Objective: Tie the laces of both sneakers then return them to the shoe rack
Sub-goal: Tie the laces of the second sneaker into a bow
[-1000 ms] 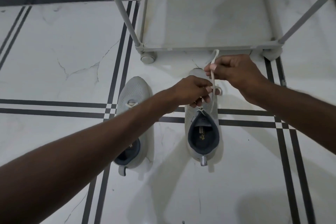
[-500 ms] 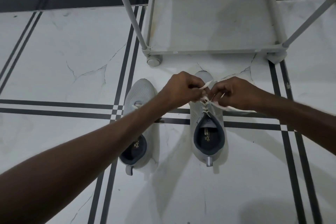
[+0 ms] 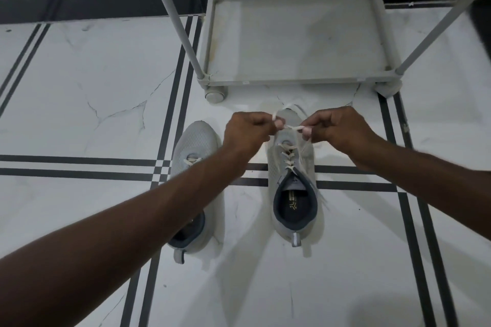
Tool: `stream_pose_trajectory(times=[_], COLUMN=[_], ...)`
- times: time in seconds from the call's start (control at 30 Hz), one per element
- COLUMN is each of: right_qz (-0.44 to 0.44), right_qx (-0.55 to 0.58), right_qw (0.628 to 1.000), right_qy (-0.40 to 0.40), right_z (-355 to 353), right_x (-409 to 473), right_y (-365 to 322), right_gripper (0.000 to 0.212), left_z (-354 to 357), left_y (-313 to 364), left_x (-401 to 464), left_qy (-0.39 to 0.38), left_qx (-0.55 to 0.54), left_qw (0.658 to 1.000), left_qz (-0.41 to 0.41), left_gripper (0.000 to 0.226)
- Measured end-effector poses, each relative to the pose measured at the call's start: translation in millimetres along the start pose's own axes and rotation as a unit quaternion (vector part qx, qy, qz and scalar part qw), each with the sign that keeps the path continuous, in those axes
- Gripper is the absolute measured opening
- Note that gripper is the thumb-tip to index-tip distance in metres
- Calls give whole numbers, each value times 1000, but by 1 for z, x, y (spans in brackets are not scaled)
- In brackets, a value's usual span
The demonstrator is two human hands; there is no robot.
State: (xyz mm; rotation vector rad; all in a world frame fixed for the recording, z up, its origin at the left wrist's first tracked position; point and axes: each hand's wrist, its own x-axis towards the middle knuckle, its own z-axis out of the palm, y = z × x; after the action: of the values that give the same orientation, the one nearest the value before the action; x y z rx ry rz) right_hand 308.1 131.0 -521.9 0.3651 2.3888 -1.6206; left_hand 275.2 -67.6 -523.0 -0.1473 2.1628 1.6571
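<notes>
Two grey sneakers with dark collars stand side by side on the floor, toes pointing at the rack. Over the toe of the right sneaker (image 3: 291, 183), my left hand (image 3: 249, 131) and my right hand (image 3: 340, 129) each pinch a strand of its white lace (image 3: 289, 127), held taut between the fingertips. A lace loop rises behind my left hand's fingers. More lace crosses the eyelets below. The left sneaker (image 3: 192, 146) lies partly under my left forearm, with its lace showing on the tongue. The grey shoe rack (image 3: 292, 79) stands just beyond the shoes, its bottom shelf bare.
The floor is white marble tile with black stripe lines crossing beneath the shoes. The rack's slanted poles (image 3: 175, 18) rise at left and right, and a round foot (image 3: 215, 93) sits near the left front corner. A black skirting band runs along the wall.
My right hand came down from a raised pull with the lace to the toe of the right sneaker. Both hands now sit slightly apart, stretching the lace between them.
</notes>
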Motion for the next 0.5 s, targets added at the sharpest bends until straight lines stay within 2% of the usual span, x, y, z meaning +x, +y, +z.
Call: stream_pose_trajectory(times=[0.03, 0.07, 0.1, 0.17, 0.23, 0.3, 0.37, 0.43, 0.5], right_qz=[-20, -44, -63, -67, -26, -18, -31, -68, -114], right_qx=[-45, -137, -259, -473, -551, -544, -452, -400, -391], right_qw=[999, 989, 964, 878, 831, 833, 888, 913, 913], right_qy=[18, 23, 17, -28, -70, -102, -80, -37, -17], right_z=[-4, -12, -23, -48, -64, -61, -48, -33, -17], right_x=[1, 1, 2, -3, -10, -15, -15, -16, -19], right_y=[3, 5, 9, 16, 27, 34, 37, 40, 44], right_gripper=[6, 2, 5, 14, 18, 16, 7, 23, 33], left_z=[-5, -11, -18, -32, -38, -32, -19, -5, 7], left_y=[0, -1, -4, -20, -39, -47, -42, -32, -27], left_x=[1, 3, 2, 3, 4, 3, 2, 2, 2], left_qy=[13, 32, 51, 66, 45, 19, 13, -1, -52], left_qx=[-35, -57, -53, 48, 131, 206, 335, 399, 421], left_qw=[998, 993, 988, 976, 964, 961, 939, 916, 900], left_qz=[-47, -94, -139, -203, -226, -182, -75, 46, 99], left_gripper=[16, 18, 18, 16, 19, 25, 43, 63, 51])
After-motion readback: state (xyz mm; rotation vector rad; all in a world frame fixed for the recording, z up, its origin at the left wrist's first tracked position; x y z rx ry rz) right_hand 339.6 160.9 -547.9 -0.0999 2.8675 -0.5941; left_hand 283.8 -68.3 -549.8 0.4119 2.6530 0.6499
